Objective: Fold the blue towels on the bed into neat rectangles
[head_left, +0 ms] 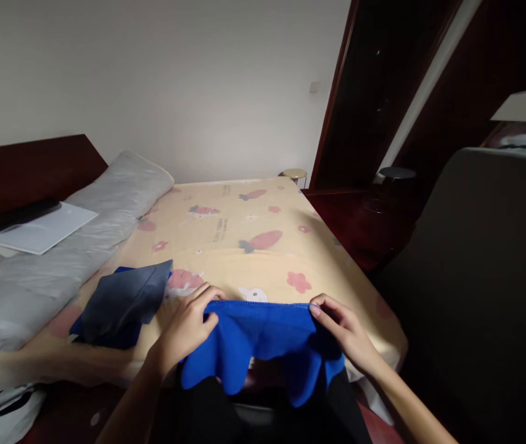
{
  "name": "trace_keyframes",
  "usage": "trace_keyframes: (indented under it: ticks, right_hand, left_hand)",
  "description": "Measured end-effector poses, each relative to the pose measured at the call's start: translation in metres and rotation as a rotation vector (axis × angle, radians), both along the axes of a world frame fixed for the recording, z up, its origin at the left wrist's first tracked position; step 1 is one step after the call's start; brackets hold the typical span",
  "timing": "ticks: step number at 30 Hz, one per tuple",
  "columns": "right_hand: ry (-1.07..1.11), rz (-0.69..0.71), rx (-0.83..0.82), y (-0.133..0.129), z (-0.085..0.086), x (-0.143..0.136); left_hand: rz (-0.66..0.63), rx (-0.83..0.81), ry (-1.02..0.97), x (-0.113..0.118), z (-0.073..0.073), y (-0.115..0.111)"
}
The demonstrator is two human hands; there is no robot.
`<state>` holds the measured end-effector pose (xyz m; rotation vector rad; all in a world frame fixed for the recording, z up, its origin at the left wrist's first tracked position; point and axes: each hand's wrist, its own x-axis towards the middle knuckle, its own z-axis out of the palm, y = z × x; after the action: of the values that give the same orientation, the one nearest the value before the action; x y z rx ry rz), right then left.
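A bright blue cloth with a stitched top edge is stretched between my two hands, over my lap at the near edge of the bed. My left hand pinches its left corner between thumb and fingers. At the opposite corner, my right hand grips the edge with thumb and forefinger. The cloth's lower part hangs in loose folds. Left of my left hand, a grey-blue cloth lies on top of a darker blue cloth on the bed.
The bed has a cream sheet printed with carrots and flowers. Grey pillows and a white folder or paper lie along the headboard. A dark chair back stands close on the right. Stools stand beyond.
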<state>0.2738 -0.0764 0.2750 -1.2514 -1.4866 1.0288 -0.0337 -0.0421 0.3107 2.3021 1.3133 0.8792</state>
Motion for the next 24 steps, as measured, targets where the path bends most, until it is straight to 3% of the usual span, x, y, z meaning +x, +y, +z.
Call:
trace_keyframes:
  ticks: [6, 12, 19, 24]
  right_hand:
    - [-0.184, 0.075, 0.079, -0.006, 0.005, 0.002]
    - [-0.478, 0.21, 0.019, 0.002, -0.005, 0.014]
    - [-0.514, 0.045, 0.039, 0.023, -0.021, 0.056]
    - [-0.478, -0.18, 0.166, 0.029, -0.023, 0.081]
  left_hand:
    - [0.205, 0.261, 0.021, -0.017, -0.014, 0.024]
    - [0.304, 0.317, -0.016, -0.035, -0.038, 0.054]
    - [0.47, 0.325, -0.034, -0.064, -0.071, 0.081]
    - [0.515, 0.174, -0.103, -0.091, -0.077, 0.092]
